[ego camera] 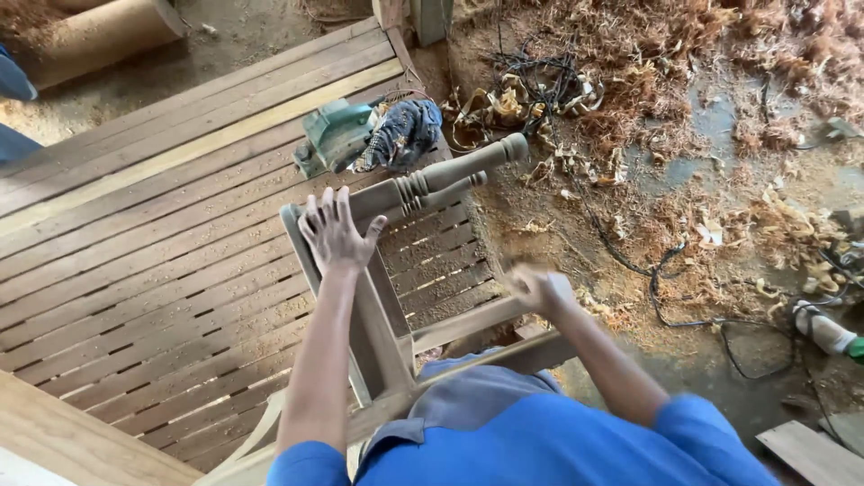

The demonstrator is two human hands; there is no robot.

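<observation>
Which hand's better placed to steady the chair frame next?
Left, probably. The left hand already lies flat, fingers spread, on the chair frame beside the turned leg. The right hand is motion-blurred at the frame's other side, contact unclear.

left hand flat, fingers spread, palm down, arm stretched straight forward, bare forearm, blue sleeve at shoulder. right hand motion-blurred, looks loosely curled, grip unclear, arm reaching forward and bent slightly at elbow.
</observation>
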